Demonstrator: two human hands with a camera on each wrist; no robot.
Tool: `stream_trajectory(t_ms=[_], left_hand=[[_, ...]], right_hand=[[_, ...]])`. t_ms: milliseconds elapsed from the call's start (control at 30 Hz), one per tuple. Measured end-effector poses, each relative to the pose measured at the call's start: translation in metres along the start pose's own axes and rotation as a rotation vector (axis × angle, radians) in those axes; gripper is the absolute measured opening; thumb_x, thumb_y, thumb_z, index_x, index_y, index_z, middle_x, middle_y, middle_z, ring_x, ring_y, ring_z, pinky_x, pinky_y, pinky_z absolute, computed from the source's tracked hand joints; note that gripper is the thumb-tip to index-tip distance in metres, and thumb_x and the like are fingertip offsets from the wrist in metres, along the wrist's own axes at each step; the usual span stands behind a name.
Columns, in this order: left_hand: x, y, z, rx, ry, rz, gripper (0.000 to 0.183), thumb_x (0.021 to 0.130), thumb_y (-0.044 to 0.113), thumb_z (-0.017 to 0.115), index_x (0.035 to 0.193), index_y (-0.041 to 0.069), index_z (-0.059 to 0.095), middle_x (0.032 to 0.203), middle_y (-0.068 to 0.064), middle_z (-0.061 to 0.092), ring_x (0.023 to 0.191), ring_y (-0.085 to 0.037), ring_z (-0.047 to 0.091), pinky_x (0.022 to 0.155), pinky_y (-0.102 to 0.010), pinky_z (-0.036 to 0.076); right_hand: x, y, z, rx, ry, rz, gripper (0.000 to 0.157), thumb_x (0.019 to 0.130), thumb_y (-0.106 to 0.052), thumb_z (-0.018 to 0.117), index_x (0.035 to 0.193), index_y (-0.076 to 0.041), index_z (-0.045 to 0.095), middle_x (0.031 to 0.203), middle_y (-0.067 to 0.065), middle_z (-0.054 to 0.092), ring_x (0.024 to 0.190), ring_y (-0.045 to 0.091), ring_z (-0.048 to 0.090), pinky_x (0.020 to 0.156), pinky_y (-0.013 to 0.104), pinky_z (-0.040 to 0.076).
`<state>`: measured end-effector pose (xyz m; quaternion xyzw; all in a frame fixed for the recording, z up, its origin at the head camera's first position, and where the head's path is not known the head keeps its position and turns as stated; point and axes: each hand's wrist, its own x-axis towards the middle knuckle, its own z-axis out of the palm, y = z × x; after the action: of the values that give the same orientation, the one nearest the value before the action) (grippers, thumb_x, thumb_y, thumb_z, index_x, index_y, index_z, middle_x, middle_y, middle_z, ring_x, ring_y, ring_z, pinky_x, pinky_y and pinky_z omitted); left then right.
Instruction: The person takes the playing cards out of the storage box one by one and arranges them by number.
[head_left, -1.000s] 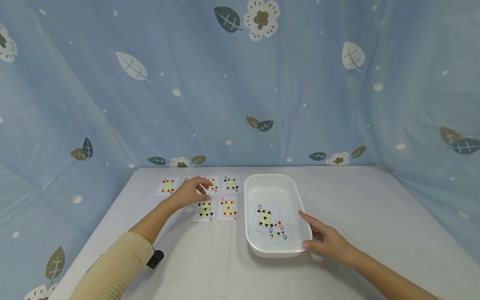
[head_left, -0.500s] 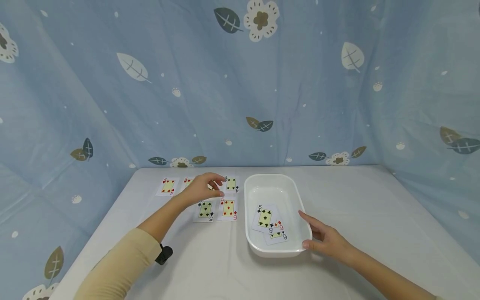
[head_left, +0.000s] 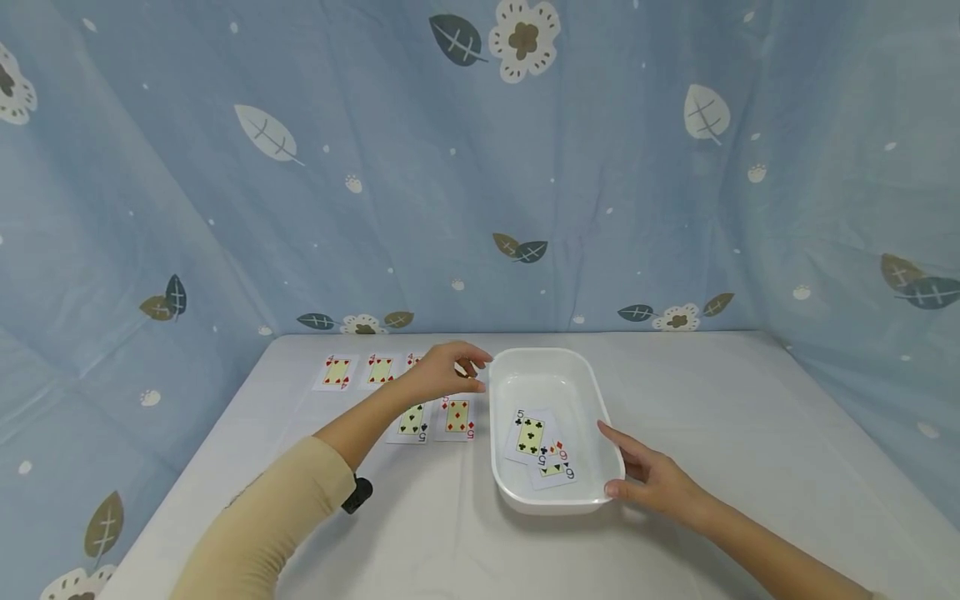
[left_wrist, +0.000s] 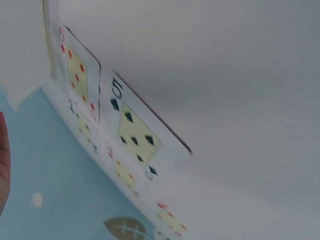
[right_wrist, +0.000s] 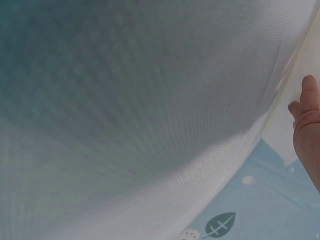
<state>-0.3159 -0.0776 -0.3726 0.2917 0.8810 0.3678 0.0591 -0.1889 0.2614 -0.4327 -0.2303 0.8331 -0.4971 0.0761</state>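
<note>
My left hand [head_left: 450, 371] reaches over the row of playing cards, its loosely bent fingertips right at the left rim of the white tray [head_left: 506, 498]. Nothing shows between its fingers and thumb. Under and behind it the right end of the far card row is hidden. A five of diamonds [head_left: 456, 421] and a five of spades [head_left: 410, 422] lie face up below the wrist; both show in the left wrist view. My right hand [head_left: 652, 479] grips the tray's right side near its front corner. Inside the tray lie a five of clubs [head_left: 529, 435] and two partly covered sixes [head_left: 553, 475].
At the far left of the white-covered table [head_left: 420, 533] lie a red four [head_left: 337, 372] and another red four [head_left: 380, 369], face up. A black wrist camera [head_left: 357, 495] sits under the left forearm. Behind the table hangs a blue patterned curtain [head_left: 450, 200].
My left hand has moved right over the cards to the tray's left rim, uncovering the far-row cards on the left. The right hand, tray and cards have stayed put.
</note>
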Motion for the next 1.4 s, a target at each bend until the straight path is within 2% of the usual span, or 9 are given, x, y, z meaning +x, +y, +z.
stream_trajectory(t_ms=[333,533,733,833,967,1033,1233,1400], left_hand=[[0.019,0.019,0.022,0.009,-0.087,0.078,0.045,0.076,0.023,0.073,0.118,0.016,0.058,0.109,-0.009,0.060,0.087,-0.010,0.058,0.074,-0.021,0.050],[0.029,0.025,0.040,0.023,-0.133,0.070,0.046,0.074,0.023,0.075,0.117,0.017,0.059,0.108,-0.007,0.061,0.090,-0.011,0.056,0.079,-0.022,0.048],[0.042,0.030,0.059,0.059,-0.165,0.101,0.048,0.072,0.020,0.077,0.116,0.014,0.060,0.107,-0.008,0.061,0.093,-0.013,0.057,0.079,-0.019,0.047],[0.047,0.029,0.066,0.090,-0.181,0.079,0.048,0.071,0.020,0.078,0.115,0.012,0.060,0.107,-0.007,0.061,0.092,-0.011,0.057,0.077,-0.018,0.047],[0.051,0.031,0.074,0.169,-0.198,0.010,0.049,0.068,0.023,0.080,0.113,0.015,0.062,0.104,-0.002,0.063,0.091,-0.009,0.056,0.076,-0.020,0.046],[0.052,0.034,0.077,0.255,-0.216,-0.017,0.052,0.066,0.028,0.081,0.114,0.021,0.061,0.103,0.004,0.062,0.091,-0.007,0.056,0.076,-0.021,0.046],[0.052,0.040,0.086,0.581,-0.311,0.000,0.061,0.062,0.044,0.080,0.117,0.035,0.057,0.107,0.014,0.056,0.095,-0.003,0.053,0.077,-0.029,0.043],[0.050,0.039,0.087,0.704,-0.373,-0.019,0.066,0.059,0.051,0.080,0.118,0.037,0.054,0.106,0.014,0.051,0.095,-0.003,0.051,0.072,-0.029,0.042]], right_hand=[[0.000,0.002,0.000,0.016,-0.009,-0.007,0.075,0.081,-0.011,0.067,0.143,-0.003,0.024,0.136,0.036,0.031,0.112,0.046,0.048,0.081,0.027,0.051],[0.000,0.002,0.000,-0.006,0.004,-0.003,0.076,0.080,-0.012,0.067,0.142,-0.003,0.025,0.137,0.035,0.030,0.112,0.046,0.048,0.081,0.028,0.052],[0.000,0.000,0.000,-0.043,0.016,0.001,0.076,0.080,-0.014,0.068,0.142,-0.001,0.026,0.135,0.035,0.032,0.110,0.045,0.050,0.080,0.029,0.052],[0.000,0.000,0.001,-0.044,0.015,-0.004,0.076,0.080,-0.013,0.068,0.141,0.000,0.026,0.136,0.036,0.032,0.110,0.046,0.050,0.079,0.030,0.052],[0.001,0.001,0.001,-0.046,0.018,-0.004,0.076,0.080,-0.013,0.068,0.142,-0.002,0.026,0.136,0.035,0.032,0.109,0.044,0.051,0.080,0.029,0.052],[0.001,0.002,0.001,-0.047,0.017,-0.011,0.076,0.080,-0.013,0.068,0.142,-0.002,0.026,0.136,0.035,0.033,0.109,0.044,0.051,0.080,0.029,0.052],[0.000,0.001,0.000,-0.044,0.021,-0.014,0.075,0.080,-0.012,0.068,0.141,-0.001,0.026,0.135,0.036,0.032,0.109,0.045,0.051,0.080,0.030,0.052],[0.001,-0.001,0.002,-0.053,0.018,-0.019,0.075,0.080,-0.013,0.068,0.141,0.000,0.026,0.136,0.036,0.030,0.110,0.047,0.049,0.081,0.031,0.052]])
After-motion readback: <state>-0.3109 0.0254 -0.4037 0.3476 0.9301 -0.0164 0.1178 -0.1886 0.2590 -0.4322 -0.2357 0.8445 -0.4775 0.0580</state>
